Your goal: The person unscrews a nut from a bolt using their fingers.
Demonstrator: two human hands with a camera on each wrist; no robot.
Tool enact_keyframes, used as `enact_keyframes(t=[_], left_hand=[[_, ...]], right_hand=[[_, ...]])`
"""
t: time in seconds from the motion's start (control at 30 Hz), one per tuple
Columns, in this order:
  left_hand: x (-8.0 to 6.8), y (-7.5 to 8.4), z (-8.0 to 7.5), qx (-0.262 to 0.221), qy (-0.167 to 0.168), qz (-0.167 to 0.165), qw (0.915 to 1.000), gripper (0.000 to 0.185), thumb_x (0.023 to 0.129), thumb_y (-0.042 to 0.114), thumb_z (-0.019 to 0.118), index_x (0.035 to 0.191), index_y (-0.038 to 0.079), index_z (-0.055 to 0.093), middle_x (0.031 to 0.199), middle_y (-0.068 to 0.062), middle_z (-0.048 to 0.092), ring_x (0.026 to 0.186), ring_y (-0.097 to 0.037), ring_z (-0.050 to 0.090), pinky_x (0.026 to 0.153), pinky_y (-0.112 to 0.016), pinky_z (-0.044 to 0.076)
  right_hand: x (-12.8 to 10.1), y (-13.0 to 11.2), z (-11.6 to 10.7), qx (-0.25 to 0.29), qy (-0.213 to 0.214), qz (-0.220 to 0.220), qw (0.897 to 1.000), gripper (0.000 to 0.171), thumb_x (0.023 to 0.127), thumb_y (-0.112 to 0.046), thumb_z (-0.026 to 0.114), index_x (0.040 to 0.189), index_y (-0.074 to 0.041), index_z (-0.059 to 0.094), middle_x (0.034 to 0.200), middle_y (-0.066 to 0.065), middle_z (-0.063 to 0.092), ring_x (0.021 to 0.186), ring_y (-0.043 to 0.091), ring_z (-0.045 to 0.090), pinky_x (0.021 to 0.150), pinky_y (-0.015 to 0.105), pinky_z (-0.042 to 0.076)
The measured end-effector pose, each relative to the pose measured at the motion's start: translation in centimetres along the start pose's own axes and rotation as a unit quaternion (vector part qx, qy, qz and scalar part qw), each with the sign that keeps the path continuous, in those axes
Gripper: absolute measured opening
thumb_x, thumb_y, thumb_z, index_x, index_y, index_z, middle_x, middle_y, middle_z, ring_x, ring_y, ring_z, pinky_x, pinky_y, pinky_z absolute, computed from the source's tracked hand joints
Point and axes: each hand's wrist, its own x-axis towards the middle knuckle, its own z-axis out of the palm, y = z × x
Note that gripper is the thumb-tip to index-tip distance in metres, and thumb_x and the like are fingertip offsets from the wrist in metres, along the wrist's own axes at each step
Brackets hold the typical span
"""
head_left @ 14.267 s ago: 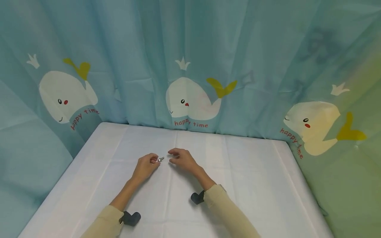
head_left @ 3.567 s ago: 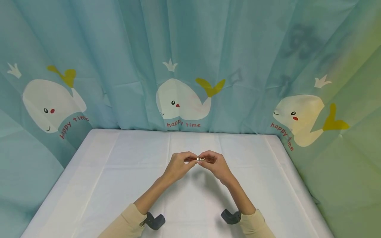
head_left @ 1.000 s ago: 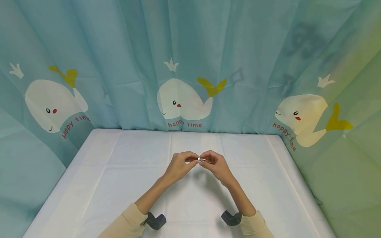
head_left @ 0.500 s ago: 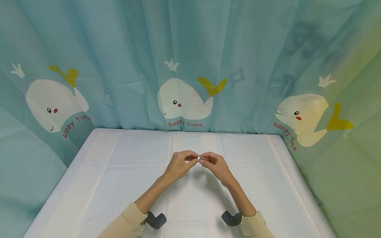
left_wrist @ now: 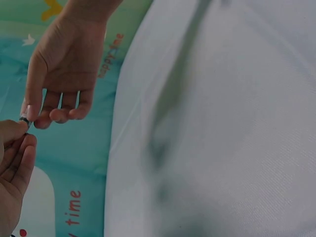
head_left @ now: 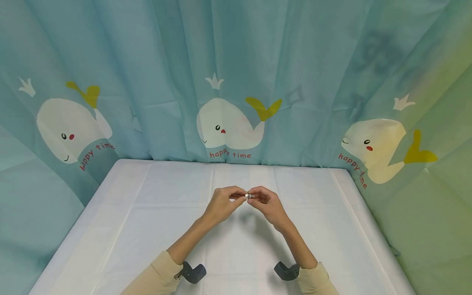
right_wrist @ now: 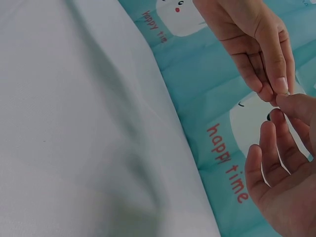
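A small silvery metal bolt is held up above the table between both hands, lying roughly level. My left hand pinches its left end between thumb and fingertips. From the other side, my right hand pinches it with thumb and forefinger, close against the left fingertips. A wider collar like a nut shows along the shank, but its detail is too small to tell. In the left wrist view the bolt shows only as a dark bit between the thumbs; the right wrist view hides most of it behind fingertips.
The table has a white creased cover. Blue-green curtains with whale prints hang along its back and sides. A dark wrist camera sits at the left cuff, another camera at the right cuff.
Some 14 seconds ago the hands were apart, further left, with the bolt in the left alone; now both pinch it. Over the last second, only slight finger and bolt shifts show.
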Motion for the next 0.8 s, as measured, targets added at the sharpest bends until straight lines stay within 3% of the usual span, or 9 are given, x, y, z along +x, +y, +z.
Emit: enact_keyframes(t=[0.17,0.3,0.4,0.53,0.63,0.8], left_hand=[[-0.10,0.01,-0.14,-0.007,-0.001,0.003,1.0000,0.008,0.089,-0.002,0.073,0.096,0.001,0.075,0.092,-0.005,0.074,0.084,-0.015,0.072,0.078,-0.023,0.058],[-0.28,-0.04,-0.22,-0.005,0.003,0.008,1.0000,0.008,0.089,-0.002,0.073,0.096,0.001,0.075,0.092,-0.006,0.074,0.084,-0.016,0.072,0.077,-0.023,0.058],[-0.41,-0.06,-0.30,-0.001,0.006,0.009,0.9999,0.008,0.088,-0.002,0.074,0.096,0.001,0.075,0.091,-0.005,0.074,0.083,-0.016,0.072,0.076,-0.023,0.058],[-0.51,0.03,-0.50,-0.001,0.010,0.006,0.9999,0.008,0.088,-0.002,0.074,0.095,0.002,0.075,0.090,-0.005,0.074,0.082,-0.016,0.072,0.076,-0.024,0.058],[-0.58,0.11,-0.64,-0.001,0.012,0.006,0.9999,0.009,0.087,-0.002,0.074,0.096,0.002,0.075,0.090,-0.005,0.074,0.082,-0.017,0.072,0.076,-0.024,0.058],[-0.65,0.23,-0.75,-0.002,0.010,0.007,0.9999,0.009,0.088,-0.002,0.074,0.096,0.002,0.075,0.090,-0.005,0.074,0.082,-0.016,0.072,0.076,-0.024,0.058]], right_hand=[[0.03,-0.14,0.19,0.000,0.000,0.004,1.000,0.022,0.092,-0.006,0.071,0.113,0.001,0.065,0.101,0.012,0.066,0.089,0.021,0.063,0.077,0.027,0.054],[0.07,-0.27,0.33,0.002,-0.005,0.015,1.000,0.031,0.092,-0.006,0.071,0.121,0.004,0.062,0.103,0.013,0.066,0.091,0.024,0.064,0.078,0.027,0.055],[0.14,-0.44,0.41,0.005,-0.007,0.038,0.999,0.032,0.096,-0.008,0.067,0.124,0.005,0.061,0.105,0.013,0.067,0.092,0.024,0.064,0.085,0.036,0.056],[0.32,-0.61,0.64,0.004,-0.001,0.062,0.998,0.024,0.101,-0.013,0.062,0.117,0.004,0.066,0.104,0.017,0.069,0.093,0.024,0.065,0.090,0.048,0.054],[0.39,-0.60,0.84,-0.002,0.003,0.063,0.998,0.022,0.101,-0.014,0.062,0.111,0.005,0.068,0.102,0.020,0.069,0.095,0.029,0.065,0.089,0.045,0.055],[0.31,-0.64,0.94,-0.001,0.004,0.050,0.999,0.019,0.097,-0.010,0.066,0.108,0.005,0.068,0.095,0.011,0.068,0.095,0.034,0.064,0.088,0.043,0.055]])
